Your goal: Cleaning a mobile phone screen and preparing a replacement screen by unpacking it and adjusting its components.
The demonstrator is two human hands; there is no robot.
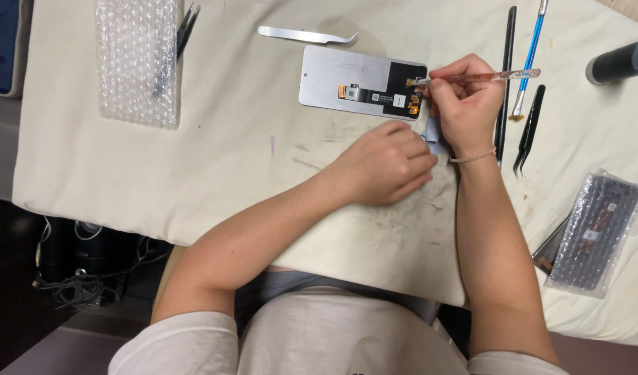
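Two hands busy: my right hand point(465, 104) pinches a brush point(482, 76), bristles on the panel point(347, 83) lying face-down on the cloth point(228, 167); my left hand point(388, 163) rests curled, empty as far as I see. Pressing hard might snag the ribbon connector point(348, 91).

The flat rectangular phone screen panel point(354, 83) has a matt grey metal back with a black section. A matt, smudged cream cloth mat point(228, 153) lies under it. The slim brush point(486, 75) looks like clear glossy plastic. Curved tweezers point(305, 35) are brushed silver metal; the bubble wrap point(137, 59) is shiny plastic.
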